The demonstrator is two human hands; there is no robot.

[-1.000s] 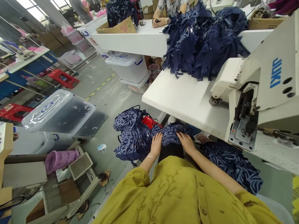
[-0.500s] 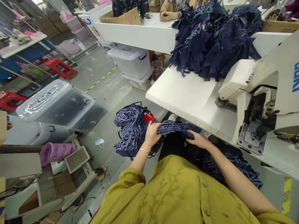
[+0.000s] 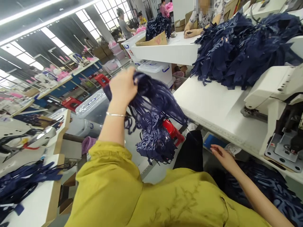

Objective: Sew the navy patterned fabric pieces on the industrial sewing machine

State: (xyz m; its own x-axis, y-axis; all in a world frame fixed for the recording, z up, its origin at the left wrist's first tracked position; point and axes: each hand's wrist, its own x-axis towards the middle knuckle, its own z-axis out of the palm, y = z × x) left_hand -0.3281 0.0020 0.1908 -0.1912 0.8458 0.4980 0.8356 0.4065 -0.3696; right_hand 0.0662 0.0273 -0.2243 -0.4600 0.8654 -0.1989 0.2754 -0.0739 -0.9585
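My left hand [image 3: 123,85], raised in front of me, is closed on a bunch of navy fabric pieces [image 3: 159,93]. The bunch hangs down to the right, with loose straps dangling under it, blurred by motion. Below it, a stack of patterned blue fabric pieces [image 3: 153,138] lies on a red stool [image 3: 174,132], partly covered by the hanging bunch. My right hand [image 3: 222,156] is open with nothing in it, low beside the sewing table's front edge and my dark-trousered leg.
A white sewing machine [image 3: 276,94] stands on the white table [image 3: 213,110] at right. A large navy fabric heap [image 3: 241,50] lies behind it. More patterned cloth [image 3: 267,189] is low at right. Navy strips [image 3: 26,179] lie on the left table. A co-worker's hands [image 3: 193,33] rest across the way.
My left hand has lifted the navy bunch up and leftward off the area over my lap. The right hand has let go and opened. The view has tilted up and turned left.
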